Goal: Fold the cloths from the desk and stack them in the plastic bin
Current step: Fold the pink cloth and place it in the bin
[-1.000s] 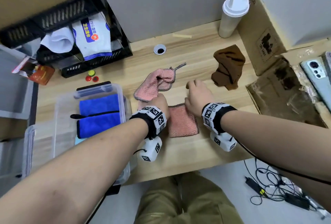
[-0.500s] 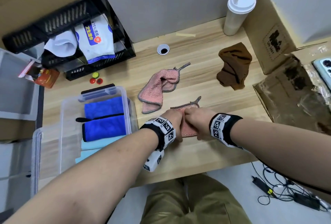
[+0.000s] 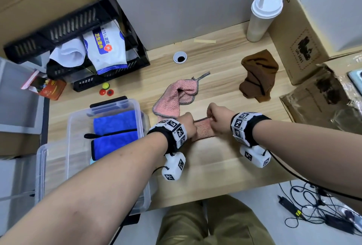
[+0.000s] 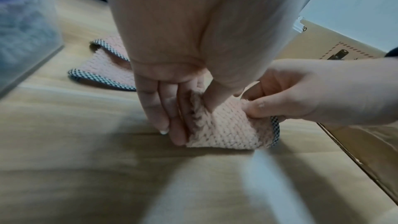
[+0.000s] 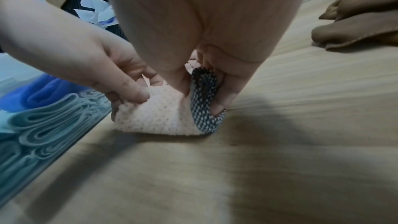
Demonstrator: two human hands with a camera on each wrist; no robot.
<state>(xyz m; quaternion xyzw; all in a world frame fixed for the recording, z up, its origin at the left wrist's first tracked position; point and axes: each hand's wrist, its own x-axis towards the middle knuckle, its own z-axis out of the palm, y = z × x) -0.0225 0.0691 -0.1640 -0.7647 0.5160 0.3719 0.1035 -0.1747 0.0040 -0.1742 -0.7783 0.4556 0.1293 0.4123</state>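
Observation:
A pink cloth (image 3: pixel 201 130) with a checked border lies folded on the desk near the front edge. My left hand (image 3: pixel 188 124) pinches its left end and my right hand (image 3: pixel 217 119) pinches its right end, lifting the upper layer. In the left wrist view the left fingers (image 4: pixel 170 113) press the pink cloth (image 4: pixel 224 130) against the desk. The right wrist view shows the right fingers (image 5: pixel 219 94) curled round the checked border of the pink cloth (image 5: pixel 163 117). A second pink cloth (image 3: pixel 176 97) lies crumpled just beyond. A brown cloth (image 3: pixel 258 76) lies crumpled at the back right. The clear plastic bin (image 3: pixel 78 123) at the left holds folded blue cloths (image 3: pixel 115 129).
A black crate (image 3: pixel 64 29) with packets stands at the back left. A lidded cup with a straw (image 3: pixel 262 15) and cardboard boxes (image 3: pixel 313 29) are at the right. Small coloured caps (image 3: pixel 105 89) lie behind the bin. The bin's lid (image 3: pixel 45 174) leans beside it.
Both hands slid down to the cloth's near edge, took hold of it, and are now pulling it up and away, folding the cloth into a narrower strip.

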